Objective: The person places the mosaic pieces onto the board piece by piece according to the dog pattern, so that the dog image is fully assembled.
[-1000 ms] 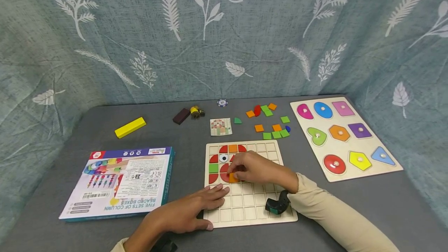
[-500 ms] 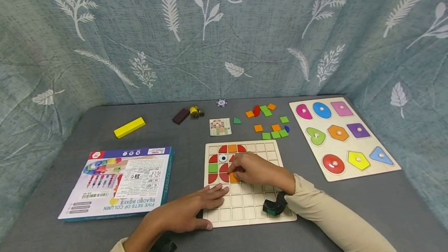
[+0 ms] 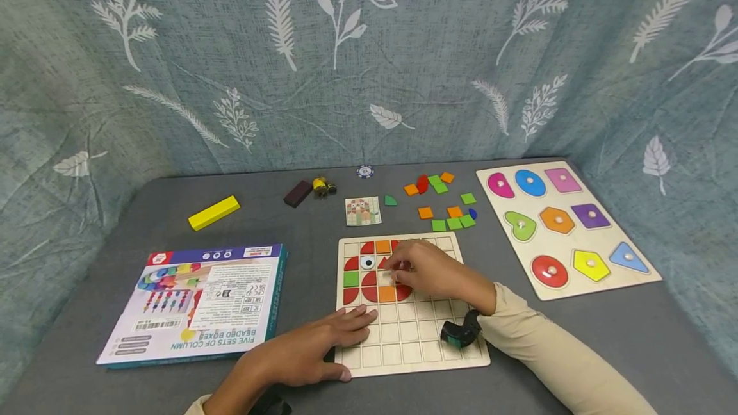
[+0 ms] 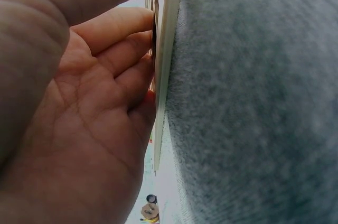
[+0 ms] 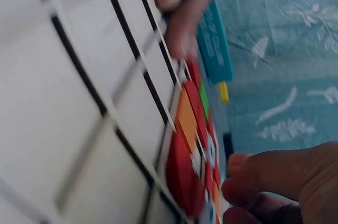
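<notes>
A light wooden grid board (image 3: 392, 354) lies on the grey table, its upper left cells filled with red, green, orange and eye tiles. My left hand (image 3: 328, 346) rests on its left edge, fingers stretched over the top and the thumb at the side; in the left wrist view this hand (image 4: 90, 102) is against the board's rim. Over the upper middle hovers my right hand (image 3: 429, 268), fingers loosely bent, with no piece seen between them. Just below its fingertips an orange square tile (image 3: 387, 294) sits in a cell beside a red tile (image 3: 403, 292). The right hand covers some cells.
Loose orange and green tiles (image 3: 454, 223) lie behind the board, near a pattern card (image 3: 363, 211). At the right is a knobbed shape puzzle (image 3: 567, 229). A box (image 3: 193, 303), a yellow block (image 3: 214, 212) and a dark block (image 3: 298, 193) are at the left.
My right hand has let go of the orange tile and risen slightly away from it. That tile and the red one beside it now show uncovered. The left hand stays put.
</notes>
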The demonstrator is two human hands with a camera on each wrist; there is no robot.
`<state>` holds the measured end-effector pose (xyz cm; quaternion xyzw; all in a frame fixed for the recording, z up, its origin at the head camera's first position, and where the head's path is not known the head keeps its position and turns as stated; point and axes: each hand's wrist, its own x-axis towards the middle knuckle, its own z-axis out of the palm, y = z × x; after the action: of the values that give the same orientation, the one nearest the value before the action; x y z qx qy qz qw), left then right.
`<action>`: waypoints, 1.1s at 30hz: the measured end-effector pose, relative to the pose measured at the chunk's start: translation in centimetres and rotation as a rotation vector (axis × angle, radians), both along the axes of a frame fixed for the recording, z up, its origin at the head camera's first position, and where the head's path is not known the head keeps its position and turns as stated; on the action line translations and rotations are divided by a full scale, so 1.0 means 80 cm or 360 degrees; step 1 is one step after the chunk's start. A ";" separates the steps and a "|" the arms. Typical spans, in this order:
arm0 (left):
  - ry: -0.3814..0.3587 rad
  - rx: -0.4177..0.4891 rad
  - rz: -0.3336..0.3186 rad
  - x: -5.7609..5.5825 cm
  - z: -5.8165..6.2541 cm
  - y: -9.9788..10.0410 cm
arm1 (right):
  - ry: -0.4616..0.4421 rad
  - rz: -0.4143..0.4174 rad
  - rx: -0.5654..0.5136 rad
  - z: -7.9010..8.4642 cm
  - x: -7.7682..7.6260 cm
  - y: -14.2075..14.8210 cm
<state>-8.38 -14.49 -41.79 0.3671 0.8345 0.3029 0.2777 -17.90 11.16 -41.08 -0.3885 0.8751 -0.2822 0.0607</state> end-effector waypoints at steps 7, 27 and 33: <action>-0.0017 -0.0007 0.0014 0.001 0.000 0.000 | 0.0045 -0.0195 -0.0180 0.000 -0.029 0.034; 0.0001 0.0028 -0.0001 0.002 -0.002 -0.002 | -0.0054 -0.0578 -0.0035 -0.011 -0.079 0.081; 0.0012 0.0037 -0.0021 0.001 -0.004 -0.002 | 0.0005 -0.0570 0.0002 -0.014 -0.085 0.081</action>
<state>-8.29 -14.66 -42.09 0.3769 0.8295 0.3093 0.2723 -24.70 17.60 -42.19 -0.2267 0.9306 -0.2874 0.0082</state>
